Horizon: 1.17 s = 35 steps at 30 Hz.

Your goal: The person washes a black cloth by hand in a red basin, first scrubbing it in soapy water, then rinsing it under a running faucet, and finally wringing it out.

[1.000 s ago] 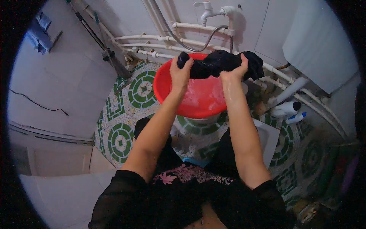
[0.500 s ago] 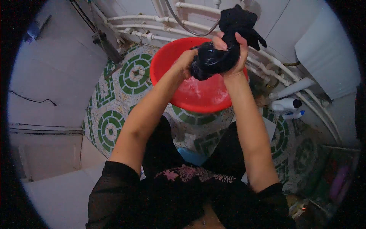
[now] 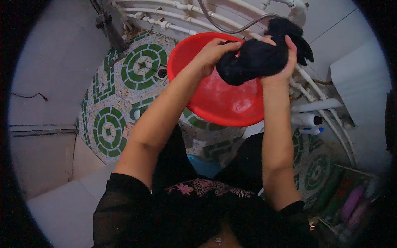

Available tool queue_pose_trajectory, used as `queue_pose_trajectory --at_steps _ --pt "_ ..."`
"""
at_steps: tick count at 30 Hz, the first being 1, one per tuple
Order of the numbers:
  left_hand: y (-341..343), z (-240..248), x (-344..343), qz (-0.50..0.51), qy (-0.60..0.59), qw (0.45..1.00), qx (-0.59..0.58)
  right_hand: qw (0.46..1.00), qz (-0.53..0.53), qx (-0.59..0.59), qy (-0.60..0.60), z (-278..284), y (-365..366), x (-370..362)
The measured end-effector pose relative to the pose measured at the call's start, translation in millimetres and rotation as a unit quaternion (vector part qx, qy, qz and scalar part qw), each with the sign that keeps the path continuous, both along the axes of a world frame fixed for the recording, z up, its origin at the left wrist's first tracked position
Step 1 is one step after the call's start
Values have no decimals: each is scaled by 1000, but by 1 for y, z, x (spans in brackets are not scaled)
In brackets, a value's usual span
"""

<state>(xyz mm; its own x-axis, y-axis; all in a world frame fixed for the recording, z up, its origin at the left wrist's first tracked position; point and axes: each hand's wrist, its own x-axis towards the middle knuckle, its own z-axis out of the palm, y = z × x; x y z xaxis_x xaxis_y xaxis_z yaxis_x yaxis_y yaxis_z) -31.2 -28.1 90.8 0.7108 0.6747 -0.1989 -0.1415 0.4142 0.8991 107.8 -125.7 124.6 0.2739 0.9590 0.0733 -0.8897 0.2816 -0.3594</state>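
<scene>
A bunched black cloth (image 3: 256, 60), its kind of garment hidden by the folds, is held up over the right side of a red plastic basin (image 3: 223, 118). My left hand (image 3: 217, 56) grips its left end, thumb over the top. Around the right part my right hand (image 3: 281, 66) is wrapped, its palm beneath and its fingertips showing above. A loose end of the cloth hangs past the right hand. Some whitish suds or wet sheen shows on the basin's inside.
White pipes (image 3: 190, 18) and a grey metal hose (image 3: 227, 31) run along the wall behind the basin. To the right lie a white bottle with a dark cap (image 3: 306, 119) and a blue-tipped one (image 3: 312, 130). A drain (image 3: 162, 73) sits in the green-patterned floor (image 3: 108, 131).
The cloth has gone from a tighter, upright twist to a looser, flatter bundle and moved right in view. My hands stay on it, farther right; the whole view has shifted slightly.
</scene>
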Motion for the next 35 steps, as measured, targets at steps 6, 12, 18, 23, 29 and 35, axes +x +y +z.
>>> queue_pose_trajectory --at_steps 6,12,18,23,29,35 --pt "10 -11 19 224 -71 938 255 932 -289 -197 94 16 1 1" --pt "-9 0 26 56 -275 954 -107 918 -317 -143 193 47 10 16" --pt "-49 19 28 -31 -402 869 -286 911 -388 -70 121 40 34 30" --pt "-15 -4 23 -38 -324 852 -409 980 -175 73 -64 22 14 -10" --pt "7 -7 -2 -109 -215 922 -303 952 54 133 -269 23 5 -37" --pt "-2 6 -6 -77 33 995 -62 893 23 -1 -449 -9 -5 -34"
